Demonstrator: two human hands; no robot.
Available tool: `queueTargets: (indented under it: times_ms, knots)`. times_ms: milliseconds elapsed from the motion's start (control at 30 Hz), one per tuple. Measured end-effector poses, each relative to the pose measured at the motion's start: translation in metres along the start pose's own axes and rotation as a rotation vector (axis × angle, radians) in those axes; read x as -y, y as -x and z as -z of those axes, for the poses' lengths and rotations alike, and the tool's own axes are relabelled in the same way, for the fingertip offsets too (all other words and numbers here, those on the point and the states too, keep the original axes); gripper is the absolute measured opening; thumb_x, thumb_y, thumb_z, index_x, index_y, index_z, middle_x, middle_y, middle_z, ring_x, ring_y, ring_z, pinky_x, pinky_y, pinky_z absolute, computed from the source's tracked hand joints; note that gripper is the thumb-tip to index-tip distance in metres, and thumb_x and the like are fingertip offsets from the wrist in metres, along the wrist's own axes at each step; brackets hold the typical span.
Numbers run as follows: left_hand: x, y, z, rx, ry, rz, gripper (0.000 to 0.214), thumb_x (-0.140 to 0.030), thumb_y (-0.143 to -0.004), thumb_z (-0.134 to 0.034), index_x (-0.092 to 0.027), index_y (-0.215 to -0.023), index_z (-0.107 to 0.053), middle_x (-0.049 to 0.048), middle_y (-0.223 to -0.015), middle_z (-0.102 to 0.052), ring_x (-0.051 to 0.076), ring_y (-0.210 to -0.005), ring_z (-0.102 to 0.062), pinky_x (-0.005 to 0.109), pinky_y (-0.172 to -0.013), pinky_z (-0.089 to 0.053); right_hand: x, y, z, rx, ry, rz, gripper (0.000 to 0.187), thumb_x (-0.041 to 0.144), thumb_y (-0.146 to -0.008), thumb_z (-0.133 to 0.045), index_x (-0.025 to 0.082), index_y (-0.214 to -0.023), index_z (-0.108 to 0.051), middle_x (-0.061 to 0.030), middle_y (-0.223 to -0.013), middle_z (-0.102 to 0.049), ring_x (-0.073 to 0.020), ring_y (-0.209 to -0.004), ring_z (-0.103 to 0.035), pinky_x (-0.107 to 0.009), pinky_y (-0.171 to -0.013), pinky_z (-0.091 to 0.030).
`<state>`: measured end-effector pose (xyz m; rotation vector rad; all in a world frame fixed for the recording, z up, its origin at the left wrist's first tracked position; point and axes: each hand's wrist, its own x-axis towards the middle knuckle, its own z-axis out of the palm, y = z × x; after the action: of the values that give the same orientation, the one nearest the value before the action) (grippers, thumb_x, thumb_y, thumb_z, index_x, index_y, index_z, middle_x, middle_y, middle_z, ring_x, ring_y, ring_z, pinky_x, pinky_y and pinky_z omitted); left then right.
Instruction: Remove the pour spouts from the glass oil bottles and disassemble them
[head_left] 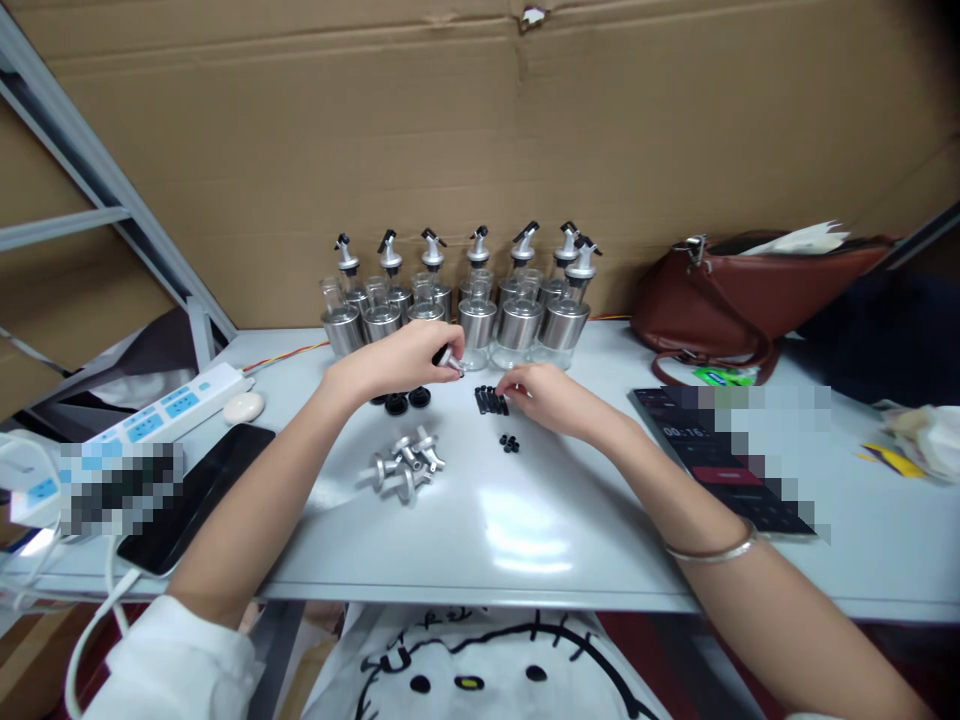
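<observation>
My left hand (405,362) is closed around a small silver pourer spout (450,362), held just above the white table (525,530). My right hand (544,395) rests on the table, fingers pinching at a row of small black plastic pieces (490,400). Between my arms lies a pile of silver pourer spouts (406,465). A few tiny black rings (510,443) sit near my right wrist. Black round caps (407,402) lie under my left hand. Behind my hands stand several glass bottles with steel bases and pourer tops (477,300).
A white power strip (161,408) and a black phone (196,495) lie at the left. A tablet showing a timer (701,450) lies at the right, behind it a brown leather bag (742,295). Cardboard forms the back wall. A metal shelf frame (112,215) stands left.
</observation>
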<state>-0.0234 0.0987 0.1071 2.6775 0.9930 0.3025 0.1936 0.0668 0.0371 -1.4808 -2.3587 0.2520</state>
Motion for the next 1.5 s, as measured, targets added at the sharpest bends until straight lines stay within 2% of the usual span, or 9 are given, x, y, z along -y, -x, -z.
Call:
queueTargets:
  times_ms: [133,333,567,767,900,1033,1200,1400,1500]
  knots:
    - [-0.002,-0.001,-0.003,0.038,-0.022,0.023,0.015,-0.031,-0.082,-0.054,-0.017,-0.088,-0.055,0.0031,-0.091,-0.059,0.016,-0.078,-0.051,0.025,-0.067,-0.034,0.004,0.000,0.005,-0.119,-0.055,0.067,0.024,0.011,-0.087,-0.045,0.015,-0.093,-0.068,-0.0078,-0.089,-0.069,-0.0200,-0.077,-0.061,-0.029,-0.070,-0.044]
    - [-0.006,0.000,-0.003,0.083,-0.026,0.056,0.016,-0.033,-0.083,-0.054,-0.018,-0.089,-0.054,0.0024,-0.092,-0.059,0.015,-0.076,-0.052,0.024,-0.063,-0.035,0.009,-0.001,-0.005,0.099,0.024,0.154,0.042,-0.003,-0.075,-0.042,0.018,-0.091,-0.076,-0.0093,-0.086,-0.063,-0.0210,-0.085,-0.057,-0.029,-0.077,-0.044]
    - [-0.006,0.000,-0.003,0.112,-0.030,0.071,0.018,-0.034,-0.083,-0.054,-0.018,-0.089,-0.055,0.0025,-0.091,-0.059,0.015,-0.075,-0.052,0.024,-0.062,-0.034,0.014,0.000,-0.011,0.143,0.044,0.172,0.042,-0.001,-0.076,-0.043,0.017,-0.094,-0.076,-0.0103,-0.087,-0.065,-0.0217,-0.084,-0.057,-0.032,-0.081,-0.044]
    - [-0.006,-0.003,-0.006,0.148,-0.021,0.095,0.020,-0.037,-0.083,-0.053,-0.018,-0.088,-0.056,0.0026,-0.087,-0.060,0.015,-0.073,-0.052,0.024,-0.060,-0.034,0.006,0.001,0.003,0.042,0.069,0.068,0.035,0.002,-0.079,-0.045,0.015,-0.094,-0.073,-0.0099,-0.089,-0.067,-0.0218,-0.081,-0.060,-0.031,-0.074,-0.044]
    - [-0.007,-0.003,-0.007,0.174,-0.009,0.119,0.023,-0.040,-0.083,-0.052,-0.018,-0.089,-0.057,0.0035,-0.085,-0.060,0.016,-0.074,-0.053,0.024,-0.060,-0.034,-0.009,0.001,0.013,0.029,0.097,-0.011,0.031,0.001,-0.080,-0.047,0.017,-0.084,-0.073,-0.0094,-0.090,-0.064,-0.0216,-0.083,-0.060,-0.031,-0.076,-0.044]
    - [-0.008,-0.003,-0.007,0.179,-0.004,0.118,0.024,-0.041,-0.083,-0.052,-0.018,-0.087,-0.057,0.0026,-0.080,-0.059,0.015,-0.071,-0.051,0.024,-0.058,-0.034,-0.010,0.001,0.014,0.015,0.060,0.025,0.026,0.001,-0.079,-0.053,0.017,-0.080,-0.073,-0.0083,-0.089,-0.060,-0.0198,-0.084,-0.058,-0.030,-0.077,-0.044]
    - [-0.010,-0.004,-0.010,0.207,0.025,0.127,0.031,-0.045,-0.091,-0.039,-0.018,-0.081,-0.052,0.0016,-0.070,-0.056,0.013,-0.060,-0.047,0.025,-0.054,-0.031,0.009,0.001,0.009,-0.060,-0.110,0.163,0.013,0.022,-0.087,-0.056,0.015,-0.089,-0.067,-0.0040,-0.077,-0.059,-0.0157,-0.069,-0.054,-0.027,-0.066,-0.040]
    - [-0.011,-0.004,-0.013,0.250,0.145,0.122,0.032,-0.046,-0.095,-0.028,-0.020,-0.083,-0.044,0.0012,-0.068,-0.056,0.014,-0.059,-0.050,0.025,-0.056,-0.035,0.015,0.000,0.001,-0.225,-0.154,0.276,0.023,0.026,-0.094,-0.044,0.016,-0.077,-0.056,-0.0029,-0.071,-0.053,-0.0150,-0.066,-0.047,-0.026,-0.062,-0.035]
    - [-0.012,-0.005,-0.011,0.217,0.175,0.075,0.032,-0.044,-0.095,-0.027,-0.020,-0.082,-0.042,0.0012,-0.071,-0.054,0.014,-0.063,-0.051,0.026,-0.059,-0.037,0.016,0.000,0.003,-0.269,-0.221,0.254,0.029,0.029,-0.094,-0.039,0.018,-0.070,-0.051,-0.0013,-0.066,-0.051,-0.0142,-0.063,-0.045,-0.026,-0.061,-0.033]
